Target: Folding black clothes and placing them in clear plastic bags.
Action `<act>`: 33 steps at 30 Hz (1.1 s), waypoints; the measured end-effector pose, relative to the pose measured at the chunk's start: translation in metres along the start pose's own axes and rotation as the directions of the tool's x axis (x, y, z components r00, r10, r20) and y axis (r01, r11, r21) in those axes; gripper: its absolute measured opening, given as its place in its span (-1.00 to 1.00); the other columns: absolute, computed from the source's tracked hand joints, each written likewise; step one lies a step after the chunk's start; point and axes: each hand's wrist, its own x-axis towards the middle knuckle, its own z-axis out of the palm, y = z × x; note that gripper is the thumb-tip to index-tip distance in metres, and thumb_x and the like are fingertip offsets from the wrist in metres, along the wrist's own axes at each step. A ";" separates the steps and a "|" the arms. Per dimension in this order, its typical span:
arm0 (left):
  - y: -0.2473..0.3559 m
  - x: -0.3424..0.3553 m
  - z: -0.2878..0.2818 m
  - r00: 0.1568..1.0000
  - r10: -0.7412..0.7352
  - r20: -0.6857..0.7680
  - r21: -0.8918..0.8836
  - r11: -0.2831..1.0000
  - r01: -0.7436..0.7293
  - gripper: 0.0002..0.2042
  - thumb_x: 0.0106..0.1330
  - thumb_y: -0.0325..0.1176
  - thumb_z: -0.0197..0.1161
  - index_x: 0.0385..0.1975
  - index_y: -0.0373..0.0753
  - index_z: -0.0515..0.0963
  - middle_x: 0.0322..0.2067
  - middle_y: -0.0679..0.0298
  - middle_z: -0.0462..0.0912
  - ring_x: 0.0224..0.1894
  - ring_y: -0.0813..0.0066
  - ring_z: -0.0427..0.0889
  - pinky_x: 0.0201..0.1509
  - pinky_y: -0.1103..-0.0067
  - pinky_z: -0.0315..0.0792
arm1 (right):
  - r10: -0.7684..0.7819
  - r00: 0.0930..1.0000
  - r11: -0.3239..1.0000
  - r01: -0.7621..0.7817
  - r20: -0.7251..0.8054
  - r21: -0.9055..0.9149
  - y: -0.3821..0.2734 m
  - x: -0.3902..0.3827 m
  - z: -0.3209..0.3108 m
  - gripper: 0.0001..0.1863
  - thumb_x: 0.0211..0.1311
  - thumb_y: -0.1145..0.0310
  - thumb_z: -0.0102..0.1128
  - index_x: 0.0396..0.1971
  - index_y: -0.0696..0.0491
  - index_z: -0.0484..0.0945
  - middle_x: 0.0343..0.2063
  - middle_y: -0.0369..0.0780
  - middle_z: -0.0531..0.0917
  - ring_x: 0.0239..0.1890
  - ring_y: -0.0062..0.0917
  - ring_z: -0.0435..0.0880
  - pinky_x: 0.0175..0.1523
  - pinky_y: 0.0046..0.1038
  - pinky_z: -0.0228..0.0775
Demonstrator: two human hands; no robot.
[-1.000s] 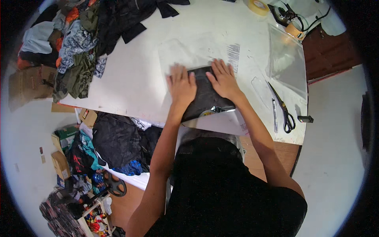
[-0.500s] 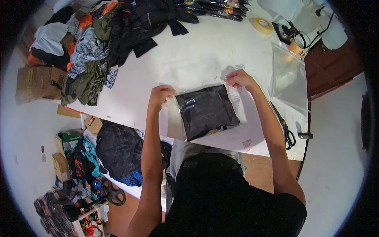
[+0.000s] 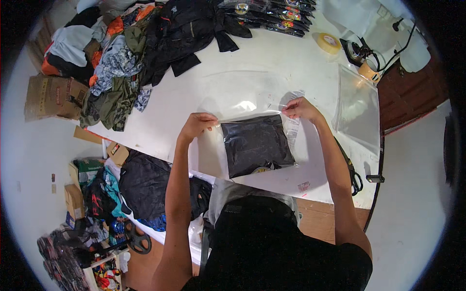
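A folded black garment [image 3: 257,145] lies inside a clear plastic bag near the front edge of the white table. My left hand [image 3: 199,125] pinches the bag's far left corner with the fingertips. At the far right corner, my right hand [image 3: 299,109] grips the plastic between thumb and fingers. A clear flap [image 3: 245,92] of the bag spreads beyond both hands and catches the light. Part of a coloured emblem [image 3: 263,169] shows at the garment's near edge.
Clothes [image 3: 116,63] are heaped at the far left beside a cardboard box [image 3: 53,97]. Packed black garments [image 3: 272,14] are stacked at the back. Tape [image 3: 329,42], clear bags [image 3: 357,106] and scissors [image 3: 357,182] lie on the right. More clothes [image 3: 145,184] sit below, left.
The bag now lies flatter and squarer, and its clear flap shows spread out on the far side. Both hands keep hold of the corners. The whole view has shifted slightly.
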 end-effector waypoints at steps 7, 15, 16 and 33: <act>0.008 0.002 -0.008 0.991 -0.131 0.034 0.070 0.989 0.129 -0.83 0.12 -0.29 0.48 -0.38 -0.21 0.72 -0.50 0.38 0.70 -0.49 0.67 0.61 -0.56 0.69 0.29 | 0.026 0.995 0.999 -0.023 0.094 -0.030 -0.008 0.006 0.001 -0.81 0.04 0.43 0.48 -0.33 0.15 0.71 -0.50 -0.32 0.66 -0.55 -0.72 0.52 -0.51 -0.63 0.36; -0.016 0.001 -0.008 0.990 0.123 0.076 0.001 0.992 -0.123 -0.96 0.23 -0.49 0.34 -0.39 -0.29 0.71 -0.47 0.35 0.71 -0.41 0.67 0.60 -0.40 0.66 0.43 | -0.061 0.996 0.998 0.063 0.070 -0.027 0.001 0.006 -0.001 -0.88 0.05 0.47 0.48 -0.41 0.16 0.73 -0.66 -0.33 0.59 -0.72 -0.73 0.40 -0.64 -0.62 0.21; -0.023 0.000 -0.007 0.968 0.247 0.042 0.074 0.966 -0.250 -0.96 0.22 -0.51 0.35 -0.38 -0.30 0.70 -0.46 0.33 0.71 -0.41 0.64 0.60 -0.36 0.65 0.46 | -0.078 0.996 0.997 0.078 0.041 -0.004 0.002 0.003 0.000 -0.89 0.06 0.47 0.48 -0.40 0.15 0.73 -0.66 -0.33 0.59 -0.70 -0.74 0.41 -0.63 -0.62 0.22; 0.014 -0.028 0.006 0.977 0.208 -0.051 -0.077 0.974 -0.211 -0.82 0.36 -0.38 0.27 -0.11 -0.22 0.69 -0.34 0.35 0.72 -0.44 0.66 0.59 -0.43 0.68 0.40 | -0.311 0.932 0.936 0.335 -0.185 0.111 -0.003 -0.020 0.011 -0.77 0.11 0.62 0.36 -0.20 0.13 0.71 -0.35 -0.33 0.70 -0.37 -0.72 0.54 -0.24 -0.62 0.44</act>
